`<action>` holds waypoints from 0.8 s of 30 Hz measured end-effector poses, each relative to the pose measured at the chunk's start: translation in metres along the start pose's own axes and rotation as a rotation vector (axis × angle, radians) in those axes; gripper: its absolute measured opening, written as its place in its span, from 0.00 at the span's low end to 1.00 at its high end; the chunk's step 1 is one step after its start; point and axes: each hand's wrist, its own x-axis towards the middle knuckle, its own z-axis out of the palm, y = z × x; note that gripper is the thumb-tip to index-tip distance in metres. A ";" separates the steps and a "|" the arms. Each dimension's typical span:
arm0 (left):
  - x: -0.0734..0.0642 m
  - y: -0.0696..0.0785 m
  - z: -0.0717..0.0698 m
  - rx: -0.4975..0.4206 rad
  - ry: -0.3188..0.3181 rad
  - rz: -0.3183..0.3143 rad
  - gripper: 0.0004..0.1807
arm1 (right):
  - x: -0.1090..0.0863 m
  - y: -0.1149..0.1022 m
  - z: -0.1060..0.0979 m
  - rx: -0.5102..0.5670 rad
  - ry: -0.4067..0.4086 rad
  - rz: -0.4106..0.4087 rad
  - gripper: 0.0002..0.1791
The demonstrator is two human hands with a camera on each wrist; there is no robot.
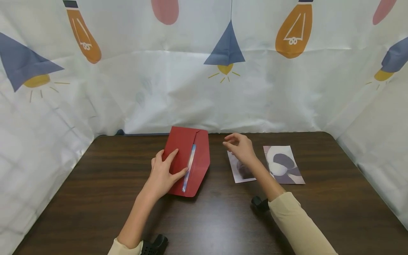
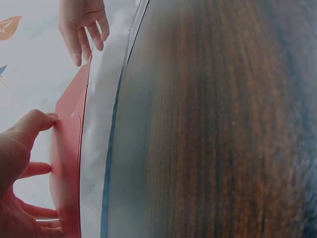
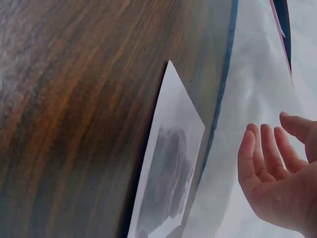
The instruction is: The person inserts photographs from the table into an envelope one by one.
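Observation:
A red envelope [image 1: 180, 152] stands left of centre, its far end overlapping the table's back edge in the head view. From the slit beside its flap shows the narrow edge of a blue-and-white card [image 1: 190, 166]. My left hand [image 1: 162, 173] grips the envelope, thumb at the slit and fingers spread toward the left edge; some fingertips are hidden. To the right, my right hand [image 1: 240, 147] holds nothing, its fingers loosely bent. Below it in the head view lies a pale picture card [image 1: 236, 173], partly covered by the hand and forearm.
Another picture card [image 1: 283, 164], with grey and white shapes, lies right of the right forearm. The dark wooden table [image 1: 210, 223] ends at a white curtain [image 1: 191, 88] printed with lamps and bulbs. Black wrist cameras are strapped on both arms.

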 end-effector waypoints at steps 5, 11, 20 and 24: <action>0.000 0.001 -0.001 0.001 0.001 0.001 0.43 | -0.003 0.003 -0.003 -0.003 0.007 -0.003 0.15; 0.000 0.002 -0.001 0.002 -0.004 0.006 0.43 | -0.004 0.005 -0.007 -0.011 0.022 -0.002 0.17; 0.000 0.000 -0.001 -0.007 0.002 0.001 0.44 | -0.010 0.001 -0.010 -0.009 0.006 -0.007 0.19; 0.000 0.000 -0.001 -0.012 0.005 0.006 0.44 | -0.010 0.002 -0.012 -0.008 0.014 -0.009 0.18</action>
